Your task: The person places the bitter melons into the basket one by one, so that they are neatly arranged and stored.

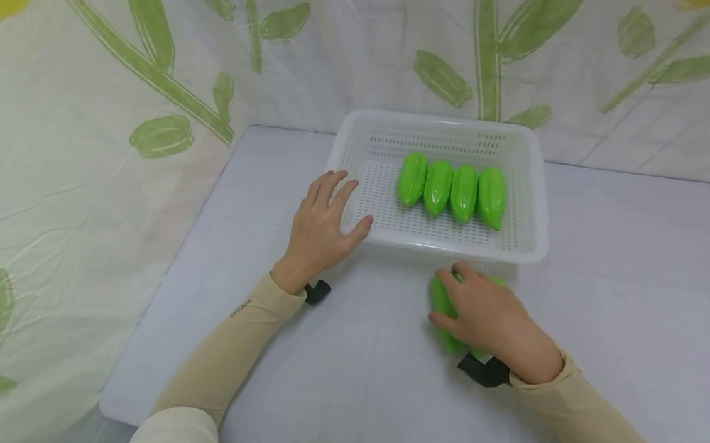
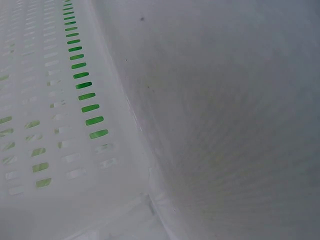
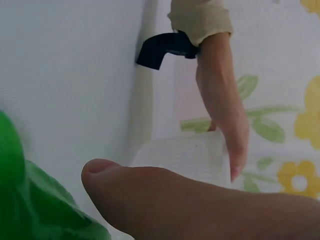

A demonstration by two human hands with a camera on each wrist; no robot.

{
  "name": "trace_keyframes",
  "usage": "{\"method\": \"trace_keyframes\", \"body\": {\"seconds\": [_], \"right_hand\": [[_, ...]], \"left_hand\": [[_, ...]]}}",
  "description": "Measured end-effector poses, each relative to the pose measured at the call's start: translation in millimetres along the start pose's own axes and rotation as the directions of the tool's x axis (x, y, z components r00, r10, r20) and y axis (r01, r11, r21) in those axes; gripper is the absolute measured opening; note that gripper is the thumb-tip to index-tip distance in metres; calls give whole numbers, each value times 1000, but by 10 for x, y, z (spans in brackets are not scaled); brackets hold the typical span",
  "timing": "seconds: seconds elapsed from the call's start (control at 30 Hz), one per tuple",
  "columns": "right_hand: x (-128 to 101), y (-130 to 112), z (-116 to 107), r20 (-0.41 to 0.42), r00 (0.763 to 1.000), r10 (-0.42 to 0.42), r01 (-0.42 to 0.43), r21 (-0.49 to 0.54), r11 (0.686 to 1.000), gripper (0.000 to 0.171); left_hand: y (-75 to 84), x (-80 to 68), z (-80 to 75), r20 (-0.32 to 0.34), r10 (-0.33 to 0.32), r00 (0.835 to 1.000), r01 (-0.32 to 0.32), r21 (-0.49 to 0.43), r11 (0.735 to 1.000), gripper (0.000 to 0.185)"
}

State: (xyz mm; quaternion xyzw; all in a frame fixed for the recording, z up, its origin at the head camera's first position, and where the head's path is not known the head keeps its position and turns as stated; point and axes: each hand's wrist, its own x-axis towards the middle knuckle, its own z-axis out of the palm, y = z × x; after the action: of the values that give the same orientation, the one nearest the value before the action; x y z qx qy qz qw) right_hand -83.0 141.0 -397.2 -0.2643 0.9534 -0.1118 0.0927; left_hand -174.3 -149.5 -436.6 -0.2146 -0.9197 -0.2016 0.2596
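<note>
A green pepper (image 1: 444, 308) is covered by the right hand (image 1: 492, 319) on the white table (image 1: 631, 291), just in front of the near wall of the white basket (image 1: 535, 217), toward the middle of the table's width. The fingers are curled over the pepper's top and the thumb is laid along its left side, so the pepper is gripped against the tabletop; in the right wrist view the thumb (image 3: 150, 192) is seen pressed beside the glossy green skin (image 3: 30, 210). The pepper's long axis is set roughly from the far edge toward the near edge, tilted slightly; which end is the stem cannot be told, as much is hidden under the hand. The left hand (image 1: 321, 229) is laid flat against the basket's near left corner, fingers straight and spread, thumb touching the rim, nothing being held. Inside the basket four green peppers (image 1: 451, 190) are lined up side by side, touching, long axes running far to near.
</note>
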Motion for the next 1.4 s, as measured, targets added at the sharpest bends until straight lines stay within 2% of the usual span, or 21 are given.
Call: {"method": "trace_keyframes", "body": {"seconds": [0.5, 0.73, 1.07, 1.27, 1.4], "right_hand": [[24, 4, 78, -48, 998, -27, 28, 20, 999, 60], [-18, -79, 53, -90, 995, -49, 50, 5, 999, 63], [-147, -263, -60, -212, 968, -131, 125, -40, 991, 65], [-191, -366, -163, -243, 963, -117, 113, -32, 993, 68], [-173, -403, -238, -297, 949, -106, 106, -15, 994, 67]], "left_hand": [[2, 1, -6, 2, -2, 1000, 2, -11, 1000, 60], [1, 6, 4, -1, 0, 1000, 0, -12, 1000, 60], [5, 1, 16, 9, -8, 1000, 8, -10, 1000, 62], [2, -4, 22, 4, -10, 1000, 10, -9, 1000, 61], [-3, -4, 18, 2, -10, 1000, 10, -10, 1000, 61]]}}
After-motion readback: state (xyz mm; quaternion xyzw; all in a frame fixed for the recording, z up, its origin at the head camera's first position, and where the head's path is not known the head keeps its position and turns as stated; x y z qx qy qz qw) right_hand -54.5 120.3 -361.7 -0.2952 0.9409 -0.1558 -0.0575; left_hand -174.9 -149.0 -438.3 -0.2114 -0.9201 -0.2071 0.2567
